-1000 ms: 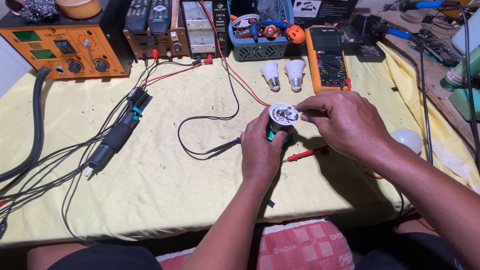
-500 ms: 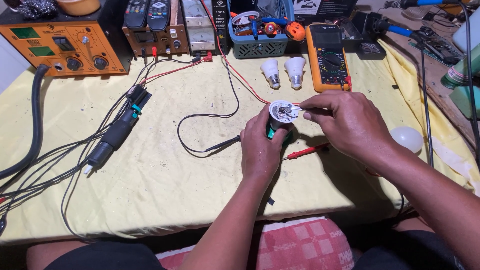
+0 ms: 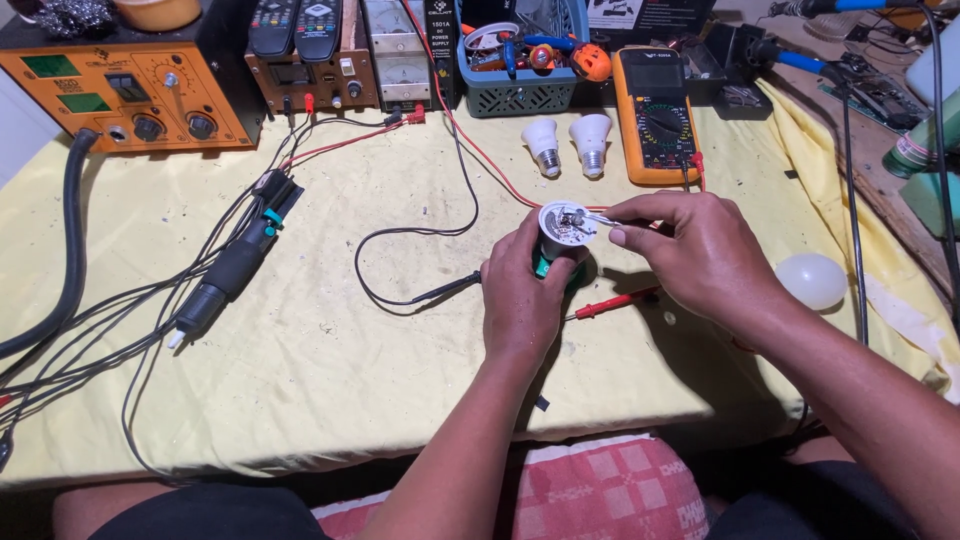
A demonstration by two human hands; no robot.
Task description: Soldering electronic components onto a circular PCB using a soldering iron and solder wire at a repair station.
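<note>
My left hand (image 3: 522,295) grips an opened lamp bulb body (image 3: 564,226) upright, its white round top with small parts facing up. My right hand (image 3: 695,250) pinches a thin metal tool (image 3: 598,217), likely tweezers, whose tip reaches into the bulb's open top. Both hands hover over the yellow cloth (image 3: 350,340) at the table's middle. A red test probe (image 3: 612,302) lies on the cloth just under my right hand, and a black probe (image 3: 447,290) lies left of my left hand.
Two white bulbs (image 3: 568,145) stand beside an orange multimeter (image 3: 656,115). A loose white dome (image 3: 812,280) lies at the right. An orange soldering station (image 3: 130,85), a power supply (image 3: 400,50) and a tool basket (image 3: 520,60) line the back. A black handpiece (image 3: 230,270) and cables lie left.
My right hand shifted slightly at the bulb's top; the left hand keeps the bulb in the same place.
</note>
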